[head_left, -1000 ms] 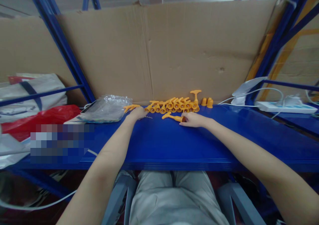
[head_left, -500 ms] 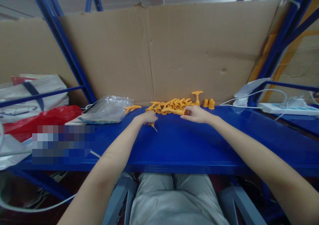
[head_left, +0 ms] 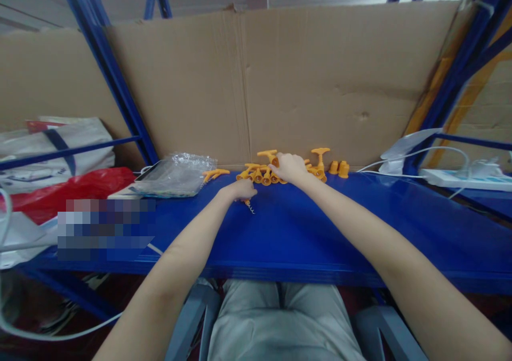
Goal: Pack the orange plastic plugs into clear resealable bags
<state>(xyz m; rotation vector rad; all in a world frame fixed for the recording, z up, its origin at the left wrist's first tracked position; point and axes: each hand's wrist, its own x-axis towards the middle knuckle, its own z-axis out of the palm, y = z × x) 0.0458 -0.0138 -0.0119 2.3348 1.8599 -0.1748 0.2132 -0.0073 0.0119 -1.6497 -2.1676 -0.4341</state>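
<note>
Gripping: left hand point(head_left: 242, 190) closed on corkscrew point(head_left: 247, 202), right hand point(head_left: 292, 168) closed round yellow bell point(head_left: 274, 161). Likely light, stiff; best held by handle point(head_left: 266, 153).

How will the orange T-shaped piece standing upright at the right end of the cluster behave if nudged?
Probably apt to tip: the upright orange T-shaped piece carries a wide crossbar high on a slim stem. Likely stiff, as the stem stands straight without sagging. Perhaps slippery, given its smooth-looking surface.
</note>
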